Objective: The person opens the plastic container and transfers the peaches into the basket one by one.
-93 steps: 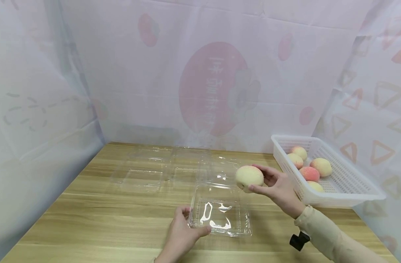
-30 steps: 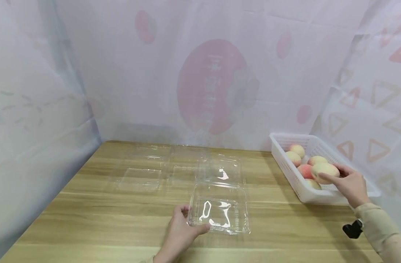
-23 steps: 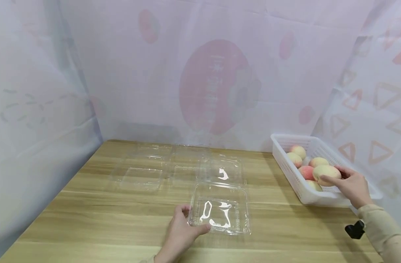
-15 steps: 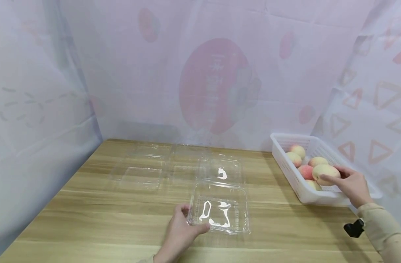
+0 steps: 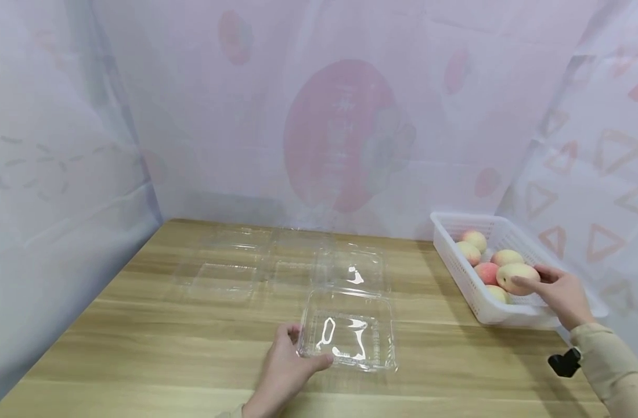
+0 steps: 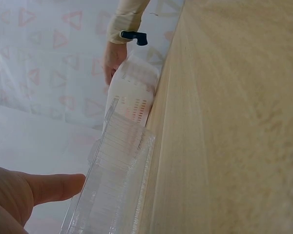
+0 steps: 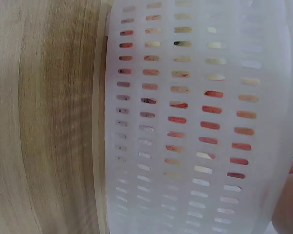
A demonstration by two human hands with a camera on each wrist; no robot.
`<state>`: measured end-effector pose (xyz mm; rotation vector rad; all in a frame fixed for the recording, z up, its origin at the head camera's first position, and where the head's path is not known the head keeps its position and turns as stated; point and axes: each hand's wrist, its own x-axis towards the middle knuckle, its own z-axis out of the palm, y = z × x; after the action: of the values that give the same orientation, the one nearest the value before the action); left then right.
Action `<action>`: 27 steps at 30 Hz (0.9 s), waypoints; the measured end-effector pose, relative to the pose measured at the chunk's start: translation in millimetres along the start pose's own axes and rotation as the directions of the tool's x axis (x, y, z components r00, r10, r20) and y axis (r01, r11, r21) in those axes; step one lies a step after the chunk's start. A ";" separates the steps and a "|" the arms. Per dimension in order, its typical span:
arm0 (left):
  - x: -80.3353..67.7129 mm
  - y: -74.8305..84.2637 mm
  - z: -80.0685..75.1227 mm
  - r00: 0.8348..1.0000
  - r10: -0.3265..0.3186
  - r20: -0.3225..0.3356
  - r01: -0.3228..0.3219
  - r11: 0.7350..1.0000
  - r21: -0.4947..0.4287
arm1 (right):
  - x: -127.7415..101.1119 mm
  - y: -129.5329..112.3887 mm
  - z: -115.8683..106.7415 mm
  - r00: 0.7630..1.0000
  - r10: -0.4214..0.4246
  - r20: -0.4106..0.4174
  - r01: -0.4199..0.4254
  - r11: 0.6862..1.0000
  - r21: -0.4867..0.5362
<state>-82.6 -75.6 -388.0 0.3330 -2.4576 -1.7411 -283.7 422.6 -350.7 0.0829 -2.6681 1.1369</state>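
In the head view my left hand [image 5: 287, 368] grips the near left corner of a clear plastic clamshell box [image 5: 347, 337], thumb along its front rim. The left wrist view shows the thumb [image 6: 56, 187] against the upper edge of the box's clear wall [image 6: 112, 165]. At the right, my right hand [image 5: 564, 293] holds a pale yellow peach [image 5: 516, 277] inside the white plastic basket [image 5: 457, 284], thumb in front and fingers behind. Several other peaches [image 5: 505, 258] lie around it. The right wrist view has the slotted basket wall [image 7: 190, 146] hiding most of the hand.
Behind the gripped box lies its open lid [image 5: 350, 270]. More clear plastic boxes [image 5: 227, 278] stand open farther left on the wooden table [image 5: 157, 348]. Printed cloth [image 5: 235, 145] walls in the back and both sides.
About three seconds ago my right hand held a peach beside the clear box; it has moved right, into the basket, with it. Over the last second both hands have stayed nearly still.
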 end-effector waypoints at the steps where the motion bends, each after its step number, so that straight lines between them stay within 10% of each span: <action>1: 0.2 0.2 0.0 1.000 0.002 -0.001 -0.002 1.000 0.002 | -0.4 -0.6 -0.1 1.000 0.005 -0.006 -0.005 1.000 0.005; 12: -0.5 1.9 -0.6 1.000 0.026 -0.005 -0.026 1.000 -0.010 | -11.5 -16.1 0.1 0.995 0.086 -0.050 -0.074 0.976 0.207; 19: -0.7 0.3 -2.3 0.999 0.044 0.008 -0.044 0.998 -0.039 | -20.3 -41.7 14.3 0.988 0.031 -0.154 0.067 0.802 0.594; 27: -0.9 -1.7 -1.2 0.999 0.046 -0.011 -0.047 0.998 -0.039 | -34.8 -72.9 32.1 0.968 -0.032 -0.248 0.199 0.697 0.689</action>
<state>-81.3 -77.0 -389.1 0.2784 -2.4003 -1.7622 -245.7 347.5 -329.3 0.2406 -1.8525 1.9392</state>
